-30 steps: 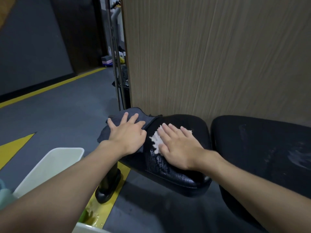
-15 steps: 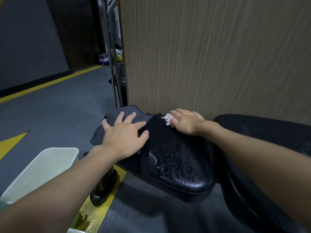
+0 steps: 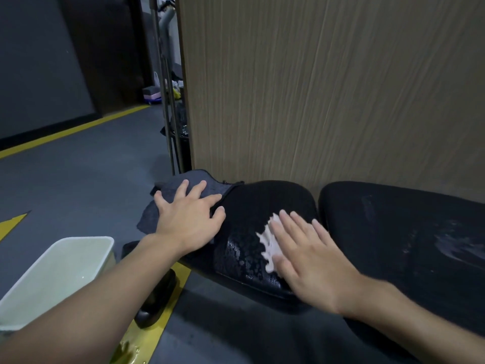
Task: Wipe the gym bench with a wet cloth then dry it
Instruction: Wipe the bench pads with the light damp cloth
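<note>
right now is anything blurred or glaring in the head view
Head view: the right hand is slightly motion-blurred over the white cloth; wet beads glint on the black padded bench seat; the wood-grain wall panel bows from the wide lens; lighting is dim.

no readable text, label, brand, number or sign appears anywhere in this view. the black padded gym bench seat (image 3: 265, 206), beaded with water, carries no logo or lettering that can be made out. the tan wood-grain wall panel (image 3: 328, 88) behind it is plain. the grey floor (image 3: 86, 179) bears only solid yellow painted stripes (image 3: 73, 130), with no words or figures on them. the pale rectangular plastic tub (image 3: 60, 271) shows no marking. the small items far back in the corridor are too small and blurred for any print on them to be read.
</note>
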Motion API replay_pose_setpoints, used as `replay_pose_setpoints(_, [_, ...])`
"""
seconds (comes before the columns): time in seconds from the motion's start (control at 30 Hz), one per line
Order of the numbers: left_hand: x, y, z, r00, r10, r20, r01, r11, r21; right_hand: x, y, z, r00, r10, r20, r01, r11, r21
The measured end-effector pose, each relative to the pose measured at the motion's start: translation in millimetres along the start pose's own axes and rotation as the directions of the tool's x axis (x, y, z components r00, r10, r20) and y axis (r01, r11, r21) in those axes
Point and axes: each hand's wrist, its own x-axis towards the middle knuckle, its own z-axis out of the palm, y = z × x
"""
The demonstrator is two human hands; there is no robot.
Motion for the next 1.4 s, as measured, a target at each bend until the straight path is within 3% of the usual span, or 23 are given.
replay_pose_setpoints(0.13, [-1.5,0.6,-0.9,1.000,-0.005,-0.026,0.005,1.000,-0.012,3.3,6.1,-1.6,1.000,-0.009,0.010,0.009,1.000,0.006])
replay_pose_setpoints(0.3, [1.4,0.1,-0.8,0.998,-0.040,-0.046,0.038,0.998,-0.041,115.6,64.7,0.6,0.975,0.211,0.063,-0.218,0.963,0.158])
replay_pose_setpoints(0.47, [4.7,-4.2,1.9,0.994,-0.080,-0.074,0.075,0.995,-0.064,168.6,67.0,-0.3,0.926,0.346,0.150,-0.368,0.917,0.156])
replay_pose_setpoints(0.57, [4.9,-4.2,3.5,0.993,-0.084,-0.088,0.077,0.994,-0.072,176.0,32.1,-8.4,0.950,0.276,0.144,-0.291,0.952,0.099])
replay_pose_setpoints(0.8, [3.5,-4.8,4.5,0.989,-0.102,-0.108,0.093,0.992,-0.085,167.3,-42.7,-4.7,0.994,-0.058,0.093,0.050,0.995,0.083])
replay_pose_setpoints(0.9, [3.3,-6.3,3.8,0.991,-0.093,-0.097,0.084,0.992,-0.097,153.1,-5.7,-6.8,0.995,-0.035,0.092,0.027,0.996,0.088])
replay_pose_setpoints(1.03, [1.5,-4.9,3.4,0.992,-0.083,-0.095,0.074,0.993,-0.095,129.0,65.2,-5.8,0.980,0.168,0.109,-0.181,0.976,0.122])
replay_pose_setpoints(1.17, [2.4,-4.9,3.9,0.993,-0.076,-0.085,0.069,0.994,-0.087,120.0,67.9,-4.3,0.936,0.326,0.135,-0.346,0.924,0.164])
replay_pose_setpoints(1.23, [2.9,-5.0,4.0,0.994,-0.072,-0.081,0.065,0.994,-0.090,120.6,40.9,-6.9,0.947,0.298,0.117,-0.310,0.946,0.097])
replay_pose_setpoints(1.4, [3.5,-5.1,-1.3,0.994,-0.096,-0.049,0.085,0.977,-0.193,105.5,-49.4,-7.3,0.997,-0.022,0.074,0.018,0.999,0.049])
